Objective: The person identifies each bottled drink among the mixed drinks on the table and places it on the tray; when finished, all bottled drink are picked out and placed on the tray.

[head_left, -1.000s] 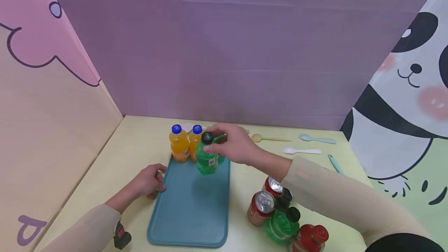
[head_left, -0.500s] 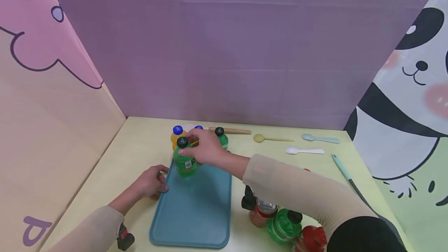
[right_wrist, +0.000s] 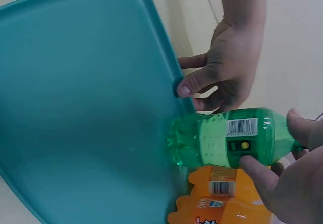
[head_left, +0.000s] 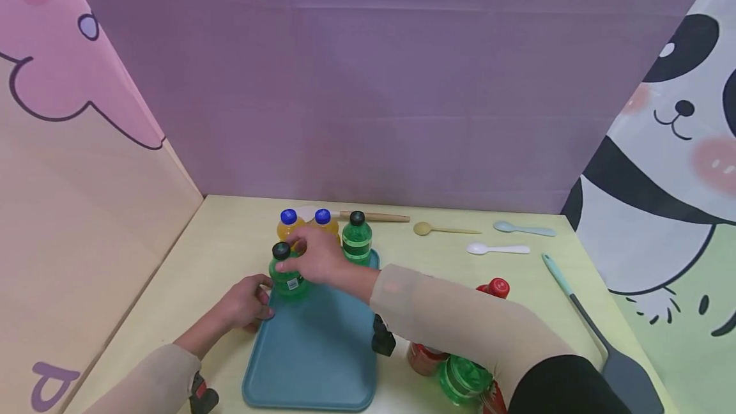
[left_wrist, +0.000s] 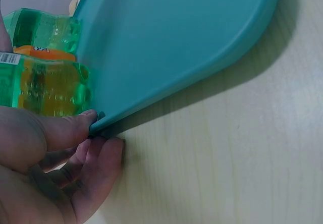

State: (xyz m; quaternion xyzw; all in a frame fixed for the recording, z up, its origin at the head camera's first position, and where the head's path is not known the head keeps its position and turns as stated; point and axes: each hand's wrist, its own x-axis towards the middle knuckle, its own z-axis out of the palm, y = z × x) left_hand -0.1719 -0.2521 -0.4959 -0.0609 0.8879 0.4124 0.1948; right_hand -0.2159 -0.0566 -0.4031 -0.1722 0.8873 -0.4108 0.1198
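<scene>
My right hand (head_left: pixel 318 253) grips a green soda bottle (head_left: pixel 285 281) with a black cap, upright over the far left part of the blue tray (head_left: pixel 313 356). In the right wrist view, its thumb and fingers wrap the upper part of the bottle (right_wrist: pixel 222 138). My left hand (head_left: pixel 248 302) pinches the tray's left rim, thumb above and fingers below, as the left wrist view shows. Two orange soda bottles (head_left: pixel 287 225) with blue caps stand at the tray's far end, partly hidden by my right hand. Another green bottle (head_left: pixel 357 238) stands to their right.
Right of the tray, partly under my right sleeve, are a red can (head_left: pixel 424 360), a green bottle (head_left: pixel 460 381) and red-capped bottles (head_left: pixel 498 287). Several spoons (head_left: pixel 497 249) lie at the back right. A dark spatula (head_left: pixel 627 375) lies along the right edge.
My right hand has carried the green bottle left and nearer across the tray, uncovering the other green bottle at the far right corner. My left hand stays at the tray's rim.
</scene>
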